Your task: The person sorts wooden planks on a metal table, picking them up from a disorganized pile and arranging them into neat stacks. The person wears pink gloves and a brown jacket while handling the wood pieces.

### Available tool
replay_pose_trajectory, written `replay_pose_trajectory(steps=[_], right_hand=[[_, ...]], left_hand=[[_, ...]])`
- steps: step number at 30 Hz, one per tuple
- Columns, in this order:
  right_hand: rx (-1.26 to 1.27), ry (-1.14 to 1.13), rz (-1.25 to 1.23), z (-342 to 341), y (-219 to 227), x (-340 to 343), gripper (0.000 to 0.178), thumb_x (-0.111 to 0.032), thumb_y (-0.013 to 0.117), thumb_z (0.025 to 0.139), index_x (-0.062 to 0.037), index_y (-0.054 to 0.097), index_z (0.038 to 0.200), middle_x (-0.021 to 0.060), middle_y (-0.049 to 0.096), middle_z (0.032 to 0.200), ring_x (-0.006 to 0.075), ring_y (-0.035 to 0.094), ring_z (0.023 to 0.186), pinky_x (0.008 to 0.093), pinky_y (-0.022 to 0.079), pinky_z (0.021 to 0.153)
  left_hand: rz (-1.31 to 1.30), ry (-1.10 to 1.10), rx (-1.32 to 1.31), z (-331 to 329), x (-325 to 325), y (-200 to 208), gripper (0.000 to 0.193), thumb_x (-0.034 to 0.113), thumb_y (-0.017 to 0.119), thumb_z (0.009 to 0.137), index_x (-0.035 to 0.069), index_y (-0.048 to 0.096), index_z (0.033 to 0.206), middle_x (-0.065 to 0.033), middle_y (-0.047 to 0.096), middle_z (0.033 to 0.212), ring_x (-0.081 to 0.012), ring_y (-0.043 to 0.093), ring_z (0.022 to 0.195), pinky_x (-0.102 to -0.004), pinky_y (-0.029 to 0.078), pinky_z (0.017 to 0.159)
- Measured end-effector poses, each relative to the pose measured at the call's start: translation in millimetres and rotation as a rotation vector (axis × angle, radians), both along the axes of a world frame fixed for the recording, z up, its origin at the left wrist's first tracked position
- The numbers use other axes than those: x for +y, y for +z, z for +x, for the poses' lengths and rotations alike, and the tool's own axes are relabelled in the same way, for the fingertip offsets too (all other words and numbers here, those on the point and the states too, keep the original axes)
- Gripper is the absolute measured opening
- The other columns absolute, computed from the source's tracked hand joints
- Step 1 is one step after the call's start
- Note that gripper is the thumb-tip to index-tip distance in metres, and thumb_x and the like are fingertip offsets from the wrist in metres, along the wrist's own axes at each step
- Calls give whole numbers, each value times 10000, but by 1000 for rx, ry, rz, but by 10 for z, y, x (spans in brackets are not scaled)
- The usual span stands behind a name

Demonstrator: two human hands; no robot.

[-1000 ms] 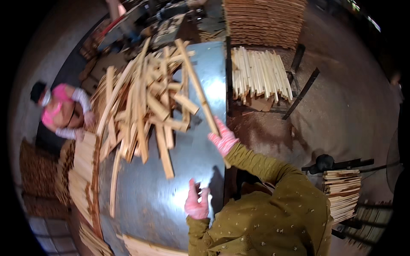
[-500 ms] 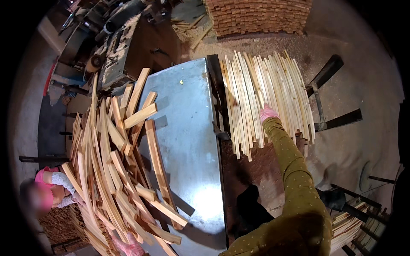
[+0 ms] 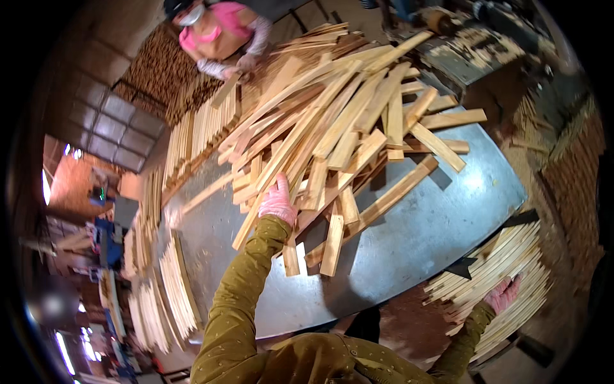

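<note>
A large jumbled pile of wooden strips (image 3: 364,115) lies on a metal-topped table. My left hand (image 3: 278,203), in a pink glove, closes around a long wooden strip (image 3: 248,225) at the pile's near edge. Other strips cross beside and beyond that hand. Off the table's right end, my right hand (image 3: 503,295), also in a pink glove, rests on a layer of pale strips (image 3: 489,265) laid side by side. Its fingers look stretched out and apart, with nothing plainly held in them.
The metal tabletop (image 3: 409,256) reaches toward my body. Across the pile, a person (image 3: 220,38) in pink handles a strip. Stacked strips (image 3: 178,285) stand along the left side. A machine (image 3: 476,54) is at the far right, and a dark metal leg (image 3: 534,351) juts out at lower right.
My view has swung left, bringing the pile and co-worker toward the middle. My left hand now shows fully on a strip at the pile. My right hand remains over the pale strips.
</note>
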State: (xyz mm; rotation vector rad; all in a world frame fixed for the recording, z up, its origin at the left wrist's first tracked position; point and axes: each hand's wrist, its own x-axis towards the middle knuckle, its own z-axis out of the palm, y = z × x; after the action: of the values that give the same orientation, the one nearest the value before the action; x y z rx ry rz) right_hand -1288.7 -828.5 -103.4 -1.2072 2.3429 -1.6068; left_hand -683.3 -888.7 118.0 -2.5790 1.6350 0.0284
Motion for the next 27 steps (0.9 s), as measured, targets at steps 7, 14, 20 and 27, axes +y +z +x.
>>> replay_pose_trajectory(steps=[7,14,20,27], right_hand=[[256,959,-223,2180,2151,-775,468,-70,609,884,-34,526,1343,163,604,1260,303,598,1110,390,501,928],[830,1582,-260,4761,2948,-1366,590,-152,597,860,-71,417,1416,126,557,1261,284,541,1156,398,439,977],[1536,1502,291,6246,2153,-2153,1094,-384,873,558,-108,316,1458,154,471,1416,329,424,1332,489,250,1146],[1576,1310,806,7316,2890,-1032,788,-445,706,789,-37,406,1393,208,570,1273,344,596,1106,430,454,970]], left_hand=[[-63,-46,237,364,1377,414,779,63,563,773,170,272,1486,-262,562,1120,-455,593,946,-488,518,773],[-672,321,1354,544,3072,282,586,79,552,767,20,400,1329,-111,569,999,-213,600,825,-380,530,689],[-1196,650,2451,1246,2971,-59,552,1,601,789,66,446,1315,-148,539,1029,-242,584,845,-359,550,692],[-1290,875,2594,2030,3662,-773,503,149,715,843,63,475,1278,-136,544,995,-225,591,795,-339,550,667]])
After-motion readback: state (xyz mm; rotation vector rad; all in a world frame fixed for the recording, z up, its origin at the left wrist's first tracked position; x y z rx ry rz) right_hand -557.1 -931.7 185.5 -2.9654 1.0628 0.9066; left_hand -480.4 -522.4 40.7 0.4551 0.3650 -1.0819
